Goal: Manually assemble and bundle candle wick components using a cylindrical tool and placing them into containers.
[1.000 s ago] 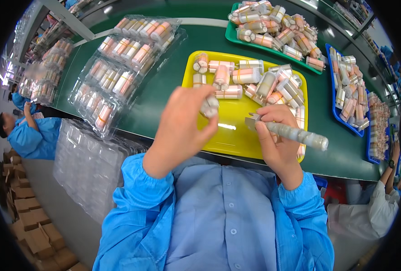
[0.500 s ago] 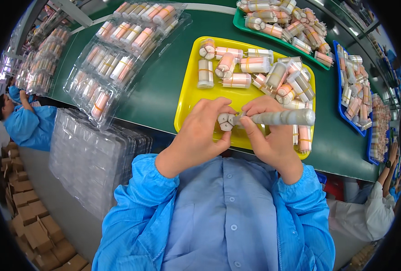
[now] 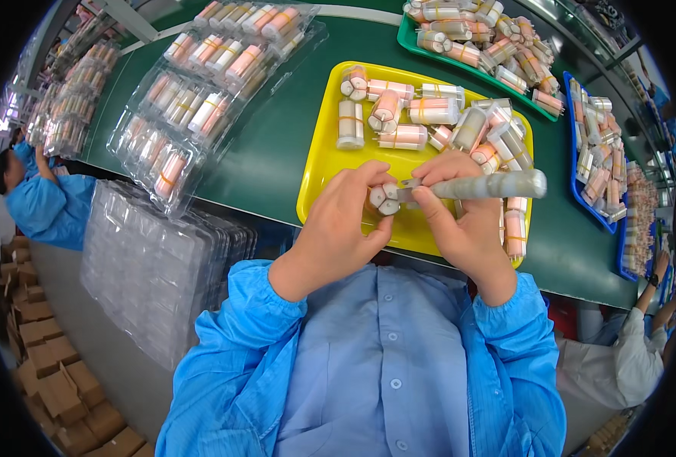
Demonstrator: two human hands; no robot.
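My left hand (image 3: 330,232) is closed around a bundle of three cylinders (image 3: 384,200), with their round white ends facing up. In my right hand (image 3: 464,228), thumb and fingers grip a tool with a thick, grey-white wrapped handle (image 3: 498,185). Its short metal tip points left, close against the bundle's ends; whether it touches them I cannot tell. Both hands are over the near part of a yellow tray (image 3: 319,164). Beyond them in the tray lie several pink, white and grey cylinder bundles (image 3: 433,110) with yellow bands.
Clear plastic trays (image 3: 201,99) filled with bundles lie at the left on the green table (image 3: 265,145). A green tray (image 3: 467,75) and a blue tray (image 3: 582,194) hold more. Stacked clear trays (image 3: 151,266) and cardboard boxes (image 3: 64,396) stand left; co-workers (image 3: 48,198) are at both sides.
The tool's handle has shifted slightly right and up with my right hand, and more of its metal tip shows. The bundle in my left hand has tilted and risen a little.
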